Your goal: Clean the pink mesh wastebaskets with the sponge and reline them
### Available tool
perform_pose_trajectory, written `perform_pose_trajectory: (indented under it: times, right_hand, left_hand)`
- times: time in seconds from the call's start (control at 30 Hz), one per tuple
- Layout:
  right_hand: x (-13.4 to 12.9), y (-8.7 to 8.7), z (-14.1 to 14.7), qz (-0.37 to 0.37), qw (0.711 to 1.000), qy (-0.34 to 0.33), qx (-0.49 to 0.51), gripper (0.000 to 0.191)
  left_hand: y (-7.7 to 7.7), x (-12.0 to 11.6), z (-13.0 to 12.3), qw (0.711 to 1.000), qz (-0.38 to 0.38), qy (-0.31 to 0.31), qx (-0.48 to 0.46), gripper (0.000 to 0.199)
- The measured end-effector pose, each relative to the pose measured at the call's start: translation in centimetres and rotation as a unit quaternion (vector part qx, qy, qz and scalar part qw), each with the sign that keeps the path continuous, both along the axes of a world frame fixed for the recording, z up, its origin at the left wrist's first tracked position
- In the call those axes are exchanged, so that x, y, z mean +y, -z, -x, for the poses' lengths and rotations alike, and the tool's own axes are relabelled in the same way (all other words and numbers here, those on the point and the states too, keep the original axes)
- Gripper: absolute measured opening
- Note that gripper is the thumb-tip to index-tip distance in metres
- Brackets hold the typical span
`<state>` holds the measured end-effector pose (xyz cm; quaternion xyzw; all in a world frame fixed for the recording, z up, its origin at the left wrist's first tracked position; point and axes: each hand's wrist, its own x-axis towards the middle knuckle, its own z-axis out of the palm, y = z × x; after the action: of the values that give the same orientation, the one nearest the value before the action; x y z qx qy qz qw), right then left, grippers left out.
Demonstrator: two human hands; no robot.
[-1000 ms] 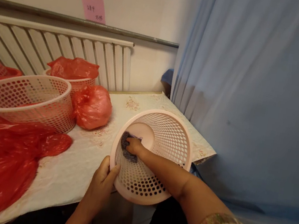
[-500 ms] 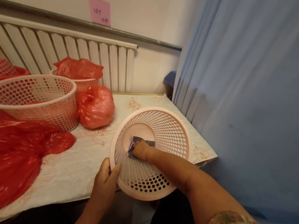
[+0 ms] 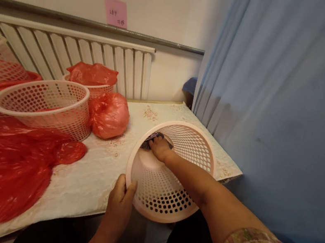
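A pale pink perforated plastic basket (image 3: 164,218) is tilted at the table's front edge, its mouth turned toward me. My left hand (image 3: 121,198) grips the rim at the lower left, thumb inside and fingers outside. Deep within the basket, my right hand (image 3: 160,148) presses a dark patterned cloth (image 3: 146,144) against the far inner wall near the bottom. Part of the cloth is hidden beneath the fingers.
Red plastic bags (image 3: 9,170) are spread over the table (image 3: 92,180) at left. Behind them stand another basket (image 3: 40,117) and a tied red bag (image 3: 109,116). A radiator (image 3: 127,69) lines the wall; a blue curtain (image 3: 282,117) hangs at right.
My right hand has moved the cloth up from the basket's bottom to its upper inner wall. The view has shifted slightly; my left hand keeps its hold on the rim.
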<state>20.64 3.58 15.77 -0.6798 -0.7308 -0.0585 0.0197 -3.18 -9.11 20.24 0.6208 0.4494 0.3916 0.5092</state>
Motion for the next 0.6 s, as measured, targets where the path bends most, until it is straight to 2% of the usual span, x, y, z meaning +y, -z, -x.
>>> perform_pose_trajectory:
  times: [0.23, 0.4, 0.6]
  right_hand:
    - [-0.6, 0.4, -1.4, 0.005, 0.987, 0.154, 0.049, 0.034]
    - [-1.6, 1.0, -1.8, 0.025, 0.964, 0.244, 0.101, 0.059]
    - [-3.6, 2.1, -1.9, 0.069, 0.937, 0.293, 0.178, 0.035]
  left_hand:
    - [1.2, -0.5, -0.4, 1.0, -0.004, -0.009, 0.003, 0.025]
    - [1.2, -1.0, -0.8, 1.0, -0.021, -0.001, 0.011, 0.024]
    - [1.5, -1.4, -1.6, 0.997, -0.064, 0.017, 0.024, 0.029]
